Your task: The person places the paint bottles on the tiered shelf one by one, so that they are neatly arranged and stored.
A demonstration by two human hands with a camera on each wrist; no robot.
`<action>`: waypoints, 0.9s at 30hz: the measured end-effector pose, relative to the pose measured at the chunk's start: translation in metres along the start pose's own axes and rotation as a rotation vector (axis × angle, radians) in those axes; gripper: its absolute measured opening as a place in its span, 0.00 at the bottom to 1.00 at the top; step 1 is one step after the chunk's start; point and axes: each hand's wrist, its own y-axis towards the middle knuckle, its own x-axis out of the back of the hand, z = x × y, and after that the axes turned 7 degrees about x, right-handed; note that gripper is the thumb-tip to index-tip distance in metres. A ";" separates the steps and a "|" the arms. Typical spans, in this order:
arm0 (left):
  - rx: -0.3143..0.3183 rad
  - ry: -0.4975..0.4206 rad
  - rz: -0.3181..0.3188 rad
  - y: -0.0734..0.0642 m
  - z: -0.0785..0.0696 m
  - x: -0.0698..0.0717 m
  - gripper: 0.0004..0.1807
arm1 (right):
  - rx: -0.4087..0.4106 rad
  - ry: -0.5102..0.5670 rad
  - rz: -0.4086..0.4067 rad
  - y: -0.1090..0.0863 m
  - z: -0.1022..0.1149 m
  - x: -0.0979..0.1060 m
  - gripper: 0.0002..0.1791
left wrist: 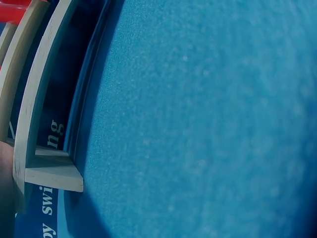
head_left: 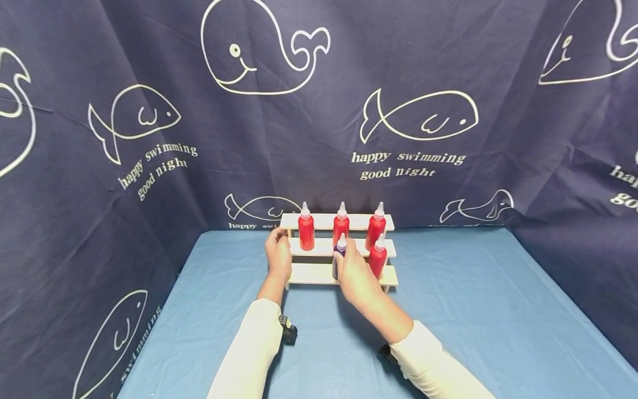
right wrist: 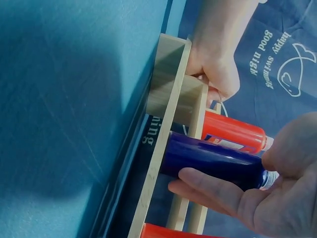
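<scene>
A three-tier wooden rack (head_left: pixel 314 271) stands on the blue cloth. My left hand (head_left: pixel 278 255) holds its left end; in the right wrist view the fingers of that left hand (right wrist: pixel 218 74) curl at the end of the shelves. My right hand (head_left: pixel 360 277) grips a dark blue-purple squeeze bottle (right wrist: pixel 213 161) near its top, thumb on one side and fingers on the other. The bottle is upright, its base at the lowest shelf. Right of it on that shelf is a red squeeze bottle (head_left: pixel 377 259). In the left wrist view, only a little of the left hand (left wrist: pixel 6 183) shows.
Three more red bottles, the left one (head_left: pixel 306 233), the middle one (head_left: pixel 341 224) and the right one (head_left: pixel 375 228), stand on the middle shelf. Behind the rack hangs a dark blue curtain (head_left: pixel 329 127) with fish and whale outlines. Blue cloth (head_left: pixel 468 288) covers the table.
</scene>
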 end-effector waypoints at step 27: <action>0.013 -0.037 -0.010 0.033 0.043 -0.017 0.16 | -0.104 0.063 0.177 -0.010 -0.008 0.019 0.40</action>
